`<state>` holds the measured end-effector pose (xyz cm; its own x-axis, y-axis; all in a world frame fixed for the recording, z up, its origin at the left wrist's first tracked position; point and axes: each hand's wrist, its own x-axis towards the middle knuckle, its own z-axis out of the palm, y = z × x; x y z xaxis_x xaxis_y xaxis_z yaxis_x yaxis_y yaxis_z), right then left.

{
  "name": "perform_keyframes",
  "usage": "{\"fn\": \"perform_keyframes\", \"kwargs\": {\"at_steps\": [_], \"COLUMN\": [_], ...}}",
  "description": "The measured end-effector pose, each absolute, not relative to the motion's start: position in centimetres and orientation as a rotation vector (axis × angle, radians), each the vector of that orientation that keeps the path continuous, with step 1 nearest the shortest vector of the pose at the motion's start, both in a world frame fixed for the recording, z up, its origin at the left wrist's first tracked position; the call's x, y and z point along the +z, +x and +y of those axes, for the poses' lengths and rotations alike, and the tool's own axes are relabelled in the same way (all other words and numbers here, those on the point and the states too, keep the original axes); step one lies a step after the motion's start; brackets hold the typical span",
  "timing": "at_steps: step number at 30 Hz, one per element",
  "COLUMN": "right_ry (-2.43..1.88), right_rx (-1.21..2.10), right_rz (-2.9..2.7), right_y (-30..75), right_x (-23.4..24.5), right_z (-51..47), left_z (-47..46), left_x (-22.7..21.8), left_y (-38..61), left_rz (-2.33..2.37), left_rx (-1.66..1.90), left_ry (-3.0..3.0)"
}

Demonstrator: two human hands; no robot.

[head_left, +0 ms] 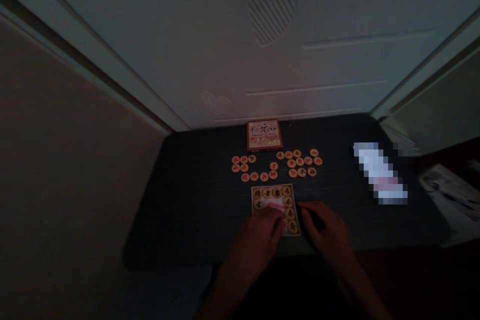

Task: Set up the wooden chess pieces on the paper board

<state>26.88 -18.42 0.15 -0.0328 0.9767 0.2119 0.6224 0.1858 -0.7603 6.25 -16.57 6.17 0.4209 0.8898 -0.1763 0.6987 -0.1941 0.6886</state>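
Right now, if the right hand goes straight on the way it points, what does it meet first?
Likely the edge of the card, just ahead of the right hand's fingers, then a round game piece on it. The dim light makes depth hard to judge.

A heart-embossed door (210, 50) stands behind a dark table (180, 215), dimly lit.

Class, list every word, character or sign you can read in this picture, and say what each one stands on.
"士" on a round wooden xiangqi piece
"象" on the wooden piece beside it
Lettering on the box lid: too small and blurred to read
Pixelated white packet: too blurred to read
Other pieces: too small and dim to read
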Motion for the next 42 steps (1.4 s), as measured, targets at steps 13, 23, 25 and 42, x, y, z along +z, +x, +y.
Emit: {"fn": "perform_keyframes", "kwargs": {"at_steps": [13, 23, 25, 42], "right_ry": [-1.514, -1.530, -1.536, -1.588], "right_rx": [0.625, 0.638, 0.637, 0.652], "right_rz": [-1.735, -1.744, -1.737, -1.712], "right_y": [27.0, 27.0, 26.9, 26.7], "right_x": [0.0, -0.2, -0.2, 0.1], "right_z": [-18.4, -18.5, -18.5, -18.5], "left_z": [-17.9, -17.6, -17.7, -15.4], "left_x": [5.9, 6.2, 6.2, 4.6], "left_y": [5.2, 5.6, 5.5, 0.2], "left_rz": [1.274, 1.247, 1.259, 1.748], "left_rx": [0.273, 0.275, 0.259, 0.378], "left_ry": [2.061, 2.067, 2.049, 1.806]}}
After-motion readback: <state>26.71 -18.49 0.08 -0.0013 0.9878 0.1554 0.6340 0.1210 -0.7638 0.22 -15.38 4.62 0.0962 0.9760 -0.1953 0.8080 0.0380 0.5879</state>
